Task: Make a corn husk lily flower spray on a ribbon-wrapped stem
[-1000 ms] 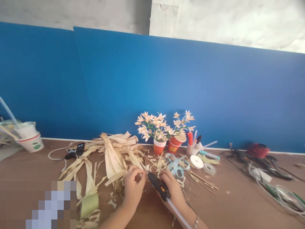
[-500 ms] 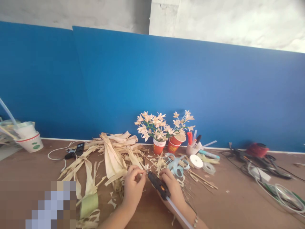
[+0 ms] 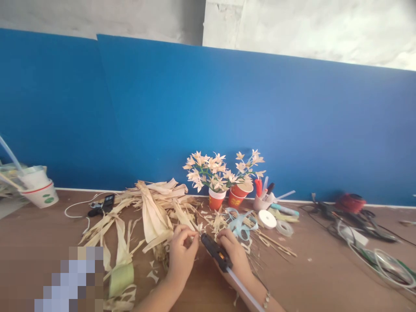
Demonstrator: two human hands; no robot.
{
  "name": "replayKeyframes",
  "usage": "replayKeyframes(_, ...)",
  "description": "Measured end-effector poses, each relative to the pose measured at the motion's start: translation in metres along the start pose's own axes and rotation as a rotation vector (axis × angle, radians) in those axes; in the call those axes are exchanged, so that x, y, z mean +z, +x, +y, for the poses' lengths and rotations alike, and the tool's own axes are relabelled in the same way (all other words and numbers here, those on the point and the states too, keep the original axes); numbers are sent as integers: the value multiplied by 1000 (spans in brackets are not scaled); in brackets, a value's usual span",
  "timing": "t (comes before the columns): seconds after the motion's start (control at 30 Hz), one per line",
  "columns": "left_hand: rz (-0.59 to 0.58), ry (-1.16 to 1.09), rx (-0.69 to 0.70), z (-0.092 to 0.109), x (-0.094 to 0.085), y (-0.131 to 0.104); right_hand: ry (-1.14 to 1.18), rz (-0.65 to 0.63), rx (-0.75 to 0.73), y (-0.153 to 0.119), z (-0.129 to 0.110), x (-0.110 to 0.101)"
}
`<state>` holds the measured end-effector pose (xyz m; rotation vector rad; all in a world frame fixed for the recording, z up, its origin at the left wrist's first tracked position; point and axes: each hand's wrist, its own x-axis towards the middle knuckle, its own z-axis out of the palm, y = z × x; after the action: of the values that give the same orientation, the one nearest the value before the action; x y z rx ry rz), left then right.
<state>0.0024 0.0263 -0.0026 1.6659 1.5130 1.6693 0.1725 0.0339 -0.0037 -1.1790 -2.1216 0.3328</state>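
Note:
My right hand [image 3: 234,255] is closed round a black glue gun [image 3: 216,251], a pale glue stick running out of its back end. The gun's tip points up and left, close to the fingertips of my left hand [image 3: 183,249]. Thumb and forefinger of that hand are pinched together beside a small pale petal-like piece [image 3: 200,227]; what exactly lies between them is too small to tell. Behind the hands, pale flowers [image 3: 212,167] stand in red paper cups [image 3: 216,200]. Dried husks [image 3: 152,214] are heaped to the left.
A blue ribbon [image 3: 240,223], a white spool [image 3: 267,219], a clear tape roll [image 3: 284,228] and a cup of pens [image 3: 262,202] lie right of centre. Cables [image 3: 354,229] spread at the far right. A white cup [image 3: 42,194] stands far left, before a blue partition [image 3: 146,108].

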Motion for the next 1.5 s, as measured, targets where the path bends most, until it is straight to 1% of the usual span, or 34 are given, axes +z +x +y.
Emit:
replayKeyframes(0.4, -7, 0, -2, 0, -1, 0, -6, 6, 25, 0, 1, 2)
replayKeyframes(0.7, -2, 7, 12, -2, 0, -1, -15, 33, 8, 1, 2, 3)
replayKeyframes(1.5, 9, 22, 17, 1, -1, 0, -40, 56, -4, 1, -3, 0)
